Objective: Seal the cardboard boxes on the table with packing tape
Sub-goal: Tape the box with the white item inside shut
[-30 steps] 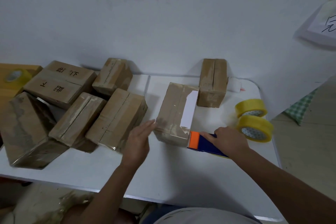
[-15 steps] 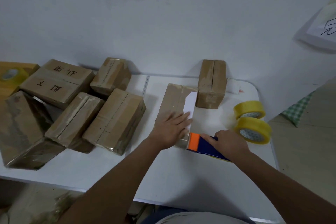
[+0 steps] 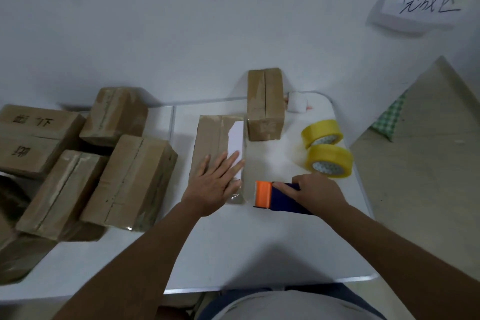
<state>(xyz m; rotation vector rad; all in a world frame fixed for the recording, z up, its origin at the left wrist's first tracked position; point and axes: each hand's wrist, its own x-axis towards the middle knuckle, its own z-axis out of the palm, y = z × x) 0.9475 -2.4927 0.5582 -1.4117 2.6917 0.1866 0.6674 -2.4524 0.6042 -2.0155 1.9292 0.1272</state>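
A cardboard box with a white label [image 3: 218, 138] lies in the middle of the white table [image 3: 233, 247]. My left hand [image 3: 214, 183] lies flat on its near end, fingers spread and straight. Just right of that box, my right hand [image 3: 315, 193] grips a blue tape dispenser with an orange head [image 3: 272, 196], which sits low near the box's near right corner. Behind the box, a second cardboard box [image 3: 264, 104] lies near the wall.
Several more cardboard boxes [image 3: 130, 179] are piled at the left of the table. Two yellow tape rolls [image 3: 328, 160] sit at the right edge, with a white wad [image 3: 297, 102] behind them. A sign with handwriting [image 3: 426, 2] hangs on the wall at upper right.
My left hand moved from the box's left side onto its top and now presses flat there. The right hand with the dispenser stayed close to the box's near right corner.
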